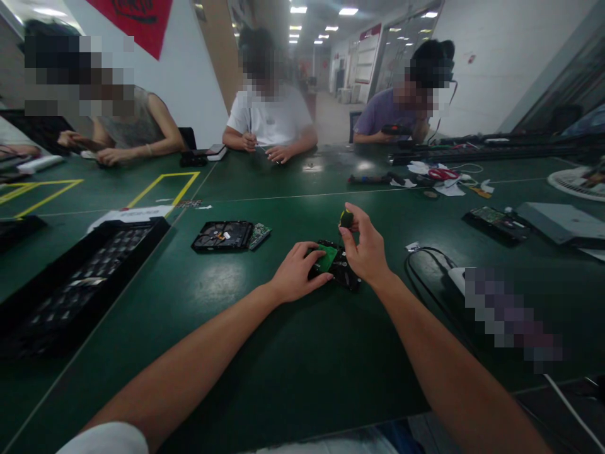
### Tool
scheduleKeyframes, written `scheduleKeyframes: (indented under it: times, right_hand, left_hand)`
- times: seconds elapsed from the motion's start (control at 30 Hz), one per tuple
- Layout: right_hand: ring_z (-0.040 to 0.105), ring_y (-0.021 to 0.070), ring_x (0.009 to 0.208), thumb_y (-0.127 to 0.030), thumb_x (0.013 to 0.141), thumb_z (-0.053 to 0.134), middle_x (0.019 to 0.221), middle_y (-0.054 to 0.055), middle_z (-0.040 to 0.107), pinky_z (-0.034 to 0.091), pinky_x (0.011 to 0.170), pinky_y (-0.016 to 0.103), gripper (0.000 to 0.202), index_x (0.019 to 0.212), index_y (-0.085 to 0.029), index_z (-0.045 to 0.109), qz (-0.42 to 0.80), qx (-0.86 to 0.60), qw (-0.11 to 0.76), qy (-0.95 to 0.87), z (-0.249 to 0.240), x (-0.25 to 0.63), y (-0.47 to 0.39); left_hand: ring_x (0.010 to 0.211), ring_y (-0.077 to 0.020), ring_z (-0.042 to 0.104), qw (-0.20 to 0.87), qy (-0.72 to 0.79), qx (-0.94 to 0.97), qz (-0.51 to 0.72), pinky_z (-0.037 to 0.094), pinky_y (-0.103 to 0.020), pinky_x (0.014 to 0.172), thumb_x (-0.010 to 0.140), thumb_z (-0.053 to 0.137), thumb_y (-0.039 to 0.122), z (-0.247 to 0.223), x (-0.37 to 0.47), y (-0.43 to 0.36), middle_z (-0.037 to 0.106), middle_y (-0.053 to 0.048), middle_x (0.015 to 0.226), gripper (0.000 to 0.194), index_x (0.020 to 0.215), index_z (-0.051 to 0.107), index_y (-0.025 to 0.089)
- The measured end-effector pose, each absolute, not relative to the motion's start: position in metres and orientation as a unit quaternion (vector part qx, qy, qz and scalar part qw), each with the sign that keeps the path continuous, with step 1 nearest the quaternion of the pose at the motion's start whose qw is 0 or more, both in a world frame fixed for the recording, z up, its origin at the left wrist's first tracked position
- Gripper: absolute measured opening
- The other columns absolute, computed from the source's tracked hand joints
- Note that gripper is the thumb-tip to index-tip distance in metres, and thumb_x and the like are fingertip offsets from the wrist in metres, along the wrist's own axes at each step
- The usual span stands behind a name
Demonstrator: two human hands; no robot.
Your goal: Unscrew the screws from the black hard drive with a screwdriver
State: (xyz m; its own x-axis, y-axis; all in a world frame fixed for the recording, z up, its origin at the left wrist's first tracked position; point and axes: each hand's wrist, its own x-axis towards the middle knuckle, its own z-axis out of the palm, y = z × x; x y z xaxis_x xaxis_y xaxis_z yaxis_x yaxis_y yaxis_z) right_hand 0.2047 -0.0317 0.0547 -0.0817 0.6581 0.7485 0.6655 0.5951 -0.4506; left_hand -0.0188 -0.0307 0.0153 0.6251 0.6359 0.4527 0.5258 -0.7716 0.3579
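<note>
A black device with a green circuit board (pixel 328 257) lies on the dark green table in front of me. My left hand (pixel 302 271) grips its left side, with thumb and fingers on its edges and over the green board. Above the device's right part, my right hand (pixel 366 246) pinches the yellow-green and black handle of a small screwdriver (pixel 346 219). The screwdriver is upright, and its tip is too small to make out. To the left lies another black device (pixel 223 236), with a loose circuit board (pixel 259 236) against its right side.
A long black tray (pixel 85 284) stands at the left. A white power strip (pixel 460 280) with black cable lies at the right, near a black device (pixel 496 224) and a grey box (pixel 562 222). Three people sit across the table (pixel 283 208).
</note>
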Motion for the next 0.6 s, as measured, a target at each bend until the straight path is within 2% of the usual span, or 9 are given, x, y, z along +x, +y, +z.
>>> scheduleKeyframes:
  times: [0.2,0.5,0.6]
  right_hand:
    - [0.071,0.0264,0.109,-0.035,0.103,0.055,0.137,0.008,0.065,0.06,0.095,0.049,0.053,0.154,-0.034,0.04,0.015,-0.454,0.525,-0.72,0.052,0.2062,-0.0286]
    - [0.068,0.026,0.098,-0.041,0.102,0.06,0.127,0.009,0.067,0.061,0.09,0.048,0.056,0.154,-0.034,0.043,-0.015,-0.467,0.506,-0.725,0.0585,0.206,-0.0336]
    - [0.069,0.0263,0.099,-0.038,0.103,0.057,0.131,0.009,0.066,0.061,0.091,0.049,0.056,0.157,-0.035,0.04,-0.014,-0.47,0.504,-0.724,0.0568,0.2067,-0.0323]
  left_hand:
    - [0.132,-0.0362,0.051,0.094,0.319,0.898,0.287,0.05,-0.058,0.11,0.089,0.068,0.065,0.0145,-0.0195,-0.03,0.055,-0.018,0.138,0.068,0.138,0.059,0.018]
    - [0.133,-0.0367,0.051,0.101,0.32,0.898,0.286,0.05,-0.059,0.109,0.089,0.068,0.065,0.0136,-0.0197,-0.029,0.055,-0.017,0.139,0.066,0.138,0.06,0.022]
    - [0.133,-0.0366,0.051,0.097,0.322,0.898,0.282,0.049,-0.059,0.11,0.09,0.066,0.066,0.0126,-0.0197,-0.0284,0.055,-0.018,0.139,0.066,0.138,0.06,0.02]
